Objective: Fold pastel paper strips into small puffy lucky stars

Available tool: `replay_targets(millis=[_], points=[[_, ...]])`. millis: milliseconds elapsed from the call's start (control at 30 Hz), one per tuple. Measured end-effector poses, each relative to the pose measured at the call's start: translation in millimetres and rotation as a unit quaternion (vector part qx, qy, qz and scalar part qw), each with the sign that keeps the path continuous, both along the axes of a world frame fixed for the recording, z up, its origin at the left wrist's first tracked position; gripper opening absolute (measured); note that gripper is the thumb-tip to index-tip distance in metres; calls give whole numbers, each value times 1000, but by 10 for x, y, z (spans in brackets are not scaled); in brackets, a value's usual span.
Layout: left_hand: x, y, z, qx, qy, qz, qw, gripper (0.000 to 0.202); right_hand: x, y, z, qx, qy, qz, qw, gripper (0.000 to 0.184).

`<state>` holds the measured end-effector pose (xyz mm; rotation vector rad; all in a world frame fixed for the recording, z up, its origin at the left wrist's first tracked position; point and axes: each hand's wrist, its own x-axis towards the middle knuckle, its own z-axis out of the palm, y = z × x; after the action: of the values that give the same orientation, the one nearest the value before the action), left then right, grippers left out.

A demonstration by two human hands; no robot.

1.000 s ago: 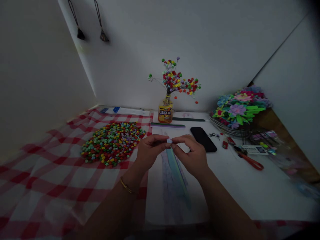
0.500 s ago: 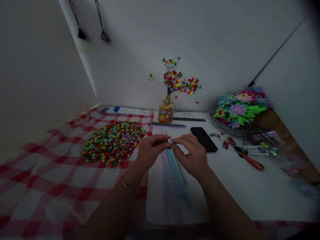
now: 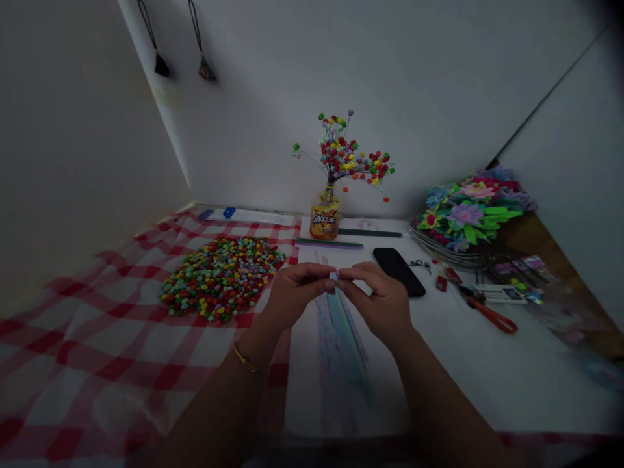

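Note:
My left hand (image 3: 292, 296) and my right hand (image 3: 383, 302) meet above the white table, fingertips pinched together on the top end of a pale green paper strip (image 3: 347, 335). The strip hangs down from the pinch toward me. Under it lie several more pale paper strips (image 3: 331, 364) on the table. A gold bracelet sits on my left wrist. To the left of my left hand a pile of small colourful paper stars (image 3: 221, 278) lies on the red and white checked cloth (image 3: 88, 338).
A bottle with a bouquet of coloured stars on stems (image 3: 325, 220) stands at the back wall. A black phone (image 3: 398, 272) lies right of my hands. Farther right are a wire basket of paper flowers (image 3: 465, 218), red-handled scissors (image 3: 490, 315) and small clutter.
Both hands stay pinched on the strip's end with only slight finger movement; the view has shifted a little.

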<state>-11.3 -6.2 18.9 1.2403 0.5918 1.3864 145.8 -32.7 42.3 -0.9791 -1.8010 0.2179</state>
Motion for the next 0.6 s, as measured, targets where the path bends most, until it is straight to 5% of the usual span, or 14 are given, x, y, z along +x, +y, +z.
replay_targets(millis=[133, 267, 600], points=[[-2, -18, 7, 10, -8, -24, 1000, 16, 14, 18, -2, -159, 131, 43, 978, 15], [9, -19, -23, 14, -29, -47, 998, 16, 39, 63, -17, -302, 240, 141, 912, 17], [13, -38, 3, 21, 9, -50, 998, 19, 45, 54, 29, -347, 233, 140, 898, 8]])
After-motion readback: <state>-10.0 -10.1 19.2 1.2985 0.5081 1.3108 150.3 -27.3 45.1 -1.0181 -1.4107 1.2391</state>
